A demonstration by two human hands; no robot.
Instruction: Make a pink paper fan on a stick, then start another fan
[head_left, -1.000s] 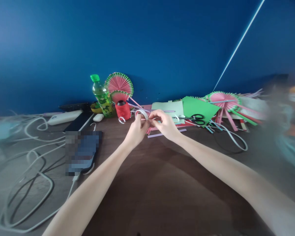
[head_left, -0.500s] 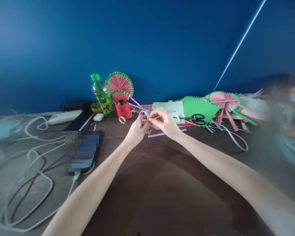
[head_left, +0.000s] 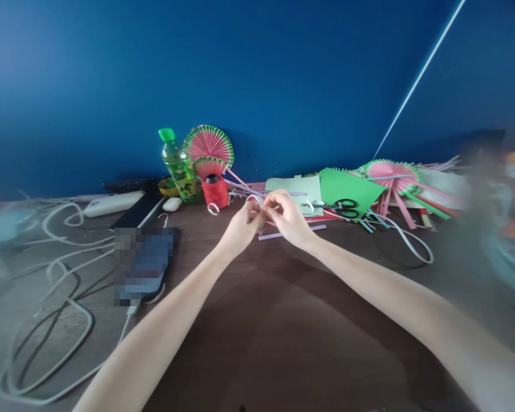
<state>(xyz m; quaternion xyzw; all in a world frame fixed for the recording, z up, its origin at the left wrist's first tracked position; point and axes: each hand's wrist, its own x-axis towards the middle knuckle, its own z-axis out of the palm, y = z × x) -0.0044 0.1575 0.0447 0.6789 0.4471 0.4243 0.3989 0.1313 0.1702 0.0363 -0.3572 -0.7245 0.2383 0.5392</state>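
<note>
My left hand [head_left: 244, 228] and my right hand [head_left: 286, 217] meet at the middle of the table. Between them is a pale, narrow paper strip [head_left: 254, 198] curled into a loop. Left thumb and fingers pinch the loop from one side; right thumb and forefinger are pressed together at its other side. The fingers hide much of the strip. Just under the hands lie a purple paper strip [head_left: 292, 232] and some pink pieces. To the left stands a red wrapped cylinder [head_left: 215, 193] with a dark top, and a small white ring [head_left: 213, 209] is at its front.
Black scissors [head_left: 345, 208] rest by a green sheet [head_left: 349, 191]. Folded watermelon-like paper fans [head_left: 209, 146] stand beside a green bottle [head_left: 181, 171]; another fan [head_left: 392, 176] lies right. A phone [head_left: 148, 266] and looping white cables [head_left: 90, 320] occupy the left. A blue wall [head_left: 257, 86] rises behind.
Both hands have shifted very slightly to the right, still pinching the curled strip. The right fingers have bent a little more around it. Nothing else has moved.
</note>
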